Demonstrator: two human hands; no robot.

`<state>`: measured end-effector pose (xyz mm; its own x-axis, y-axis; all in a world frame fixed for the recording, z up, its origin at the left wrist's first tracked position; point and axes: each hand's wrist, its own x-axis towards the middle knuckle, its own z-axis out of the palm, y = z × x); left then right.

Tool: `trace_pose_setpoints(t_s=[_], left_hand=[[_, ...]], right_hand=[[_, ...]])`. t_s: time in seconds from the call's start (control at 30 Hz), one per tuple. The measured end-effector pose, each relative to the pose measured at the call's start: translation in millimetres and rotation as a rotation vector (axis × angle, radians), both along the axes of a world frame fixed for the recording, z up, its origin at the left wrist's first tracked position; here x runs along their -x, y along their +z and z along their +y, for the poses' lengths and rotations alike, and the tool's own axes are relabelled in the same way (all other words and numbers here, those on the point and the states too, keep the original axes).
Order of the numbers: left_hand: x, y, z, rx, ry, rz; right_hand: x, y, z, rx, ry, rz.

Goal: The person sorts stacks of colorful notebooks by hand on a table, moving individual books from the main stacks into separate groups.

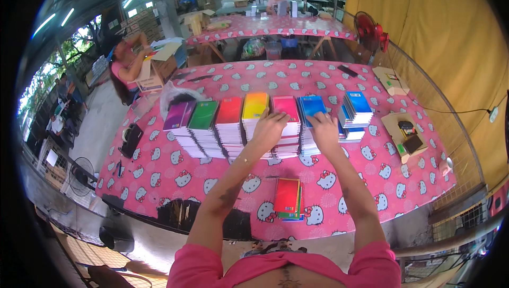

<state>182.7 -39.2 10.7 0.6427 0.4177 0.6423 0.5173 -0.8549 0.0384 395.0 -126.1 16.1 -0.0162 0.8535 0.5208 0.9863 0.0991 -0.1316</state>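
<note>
Stacks of spiral notebooks stand in a row across the table, with purple, green, red, yellow, pink and blue covers on top. My left hand touches the pink stack's top beside the yellow one, its fingers apart. On the top blue notebook rest the spread fingers of my right hand. Whether either hand pinches a cover edge is hard to see. Between my forearms lies a small pile with a red notebook uppermost; green, yellow and blue edges show beneath.
More blue notebooks are stacked at the right. Cardboard pieces with small items lie farther right. A black tape dispenser sits at the left. Beyond it, another person reaches into a carton. A red fan stands behind.
</note>
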Motion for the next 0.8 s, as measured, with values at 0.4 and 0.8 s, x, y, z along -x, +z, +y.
trace_pose_setpoints(t_s=[0.4, 0.8], left_hand=[[84, -165, -195, 0.367, -0.424, 0.063], [300, 34, 68, 0.203, 0.311, 0.033]], right_hand=[[37, -236, -165, 0.173, -0.046, 0.977], [97, -223, -168, 0.201, -0.255, 1.194]])
